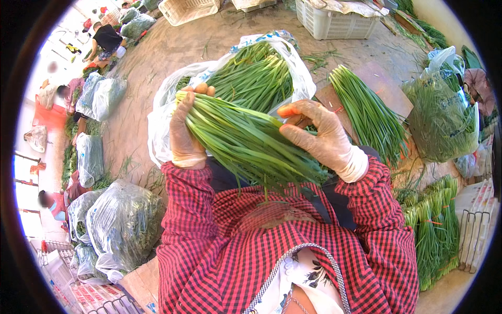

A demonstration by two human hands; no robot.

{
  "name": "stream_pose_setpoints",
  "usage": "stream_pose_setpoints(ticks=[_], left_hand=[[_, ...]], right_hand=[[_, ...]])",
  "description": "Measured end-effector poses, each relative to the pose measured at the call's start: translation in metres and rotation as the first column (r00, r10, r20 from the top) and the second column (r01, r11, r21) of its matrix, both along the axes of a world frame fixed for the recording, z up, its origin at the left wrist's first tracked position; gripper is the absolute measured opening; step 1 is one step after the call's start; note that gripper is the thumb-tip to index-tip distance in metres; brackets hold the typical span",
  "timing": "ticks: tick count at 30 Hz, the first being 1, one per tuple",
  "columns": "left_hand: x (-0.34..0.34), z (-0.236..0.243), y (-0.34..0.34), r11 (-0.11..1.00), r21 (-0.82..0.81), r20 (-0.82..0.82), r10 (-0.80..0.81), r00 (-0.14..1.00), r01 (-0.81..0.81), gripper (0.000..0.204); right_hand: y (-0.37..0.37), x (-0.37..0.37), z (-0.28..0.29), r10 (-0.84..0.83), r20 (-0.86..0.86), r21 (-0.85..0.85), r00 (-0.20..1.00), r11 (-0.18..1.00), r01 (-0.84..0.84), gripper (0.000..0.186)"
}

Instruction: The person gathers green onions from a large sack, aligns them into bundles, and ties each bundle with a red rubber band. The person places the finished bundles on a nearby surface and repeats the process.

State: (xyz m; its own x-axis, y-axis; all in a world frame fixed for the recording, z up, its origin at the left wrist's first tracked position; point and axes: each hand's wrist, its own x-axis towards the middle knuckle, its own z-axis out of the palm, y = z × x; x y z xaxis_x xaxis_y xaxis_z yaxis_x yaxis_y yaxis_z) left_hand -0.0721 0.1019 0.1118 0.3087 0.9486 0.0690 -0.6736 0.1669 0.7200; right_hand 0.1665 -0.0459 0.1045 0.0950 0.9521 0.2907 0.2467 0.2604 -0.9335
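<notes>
My left hand, in a soiled translucent glove, is closed around the pale end of a bunch of long green chives, whose leaves fan down to the right across my lap. My right hand, also gloved, is at the bunch’s upper right side, fingers curved and apart, thumb at the leaves. Behind both hands lies a white plastic bag open around more chives. Another bunch rests to the right on a flat board.
Full bags stand at my lower left and another at right. Tied bundles lie at lower right beside metal-handled crates. White crates stand at the back. Several other people are along the left side.
</notes>
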Motion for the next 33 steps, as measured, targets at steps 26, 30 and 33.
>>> stream_pose_setpoints(ticks=[26, 30, 33], left_hand=[[0.022, -0.002, -0.006, 0.956, 0.073, -0.284, -0.253, 0.925, 0.284, 0.049], [0.027, -0.001, -0.006, 0.943, -0.012, -0.148, -0.330, 0.932, 0.332, 0.041], [0.016, -0.007, -0.003, 0.941, -0.070, -0.151, -0.339, 0.929, 0.332, 0.027]], right_hand=[[0.006, 0.027, -0.003, 0.131, 0.367, -0.126, 0.921, 0.988, -0.091, 0.102], [0.022, 0.004, -0.031, 0.357, 0.067, -0.318, 0.932, 0.893, -0.319, 0.081], [0.029, 0.023, -0.035, 0.282, 0.059, -0.307, 0.958, 0.918, -0.251, 0.055]])
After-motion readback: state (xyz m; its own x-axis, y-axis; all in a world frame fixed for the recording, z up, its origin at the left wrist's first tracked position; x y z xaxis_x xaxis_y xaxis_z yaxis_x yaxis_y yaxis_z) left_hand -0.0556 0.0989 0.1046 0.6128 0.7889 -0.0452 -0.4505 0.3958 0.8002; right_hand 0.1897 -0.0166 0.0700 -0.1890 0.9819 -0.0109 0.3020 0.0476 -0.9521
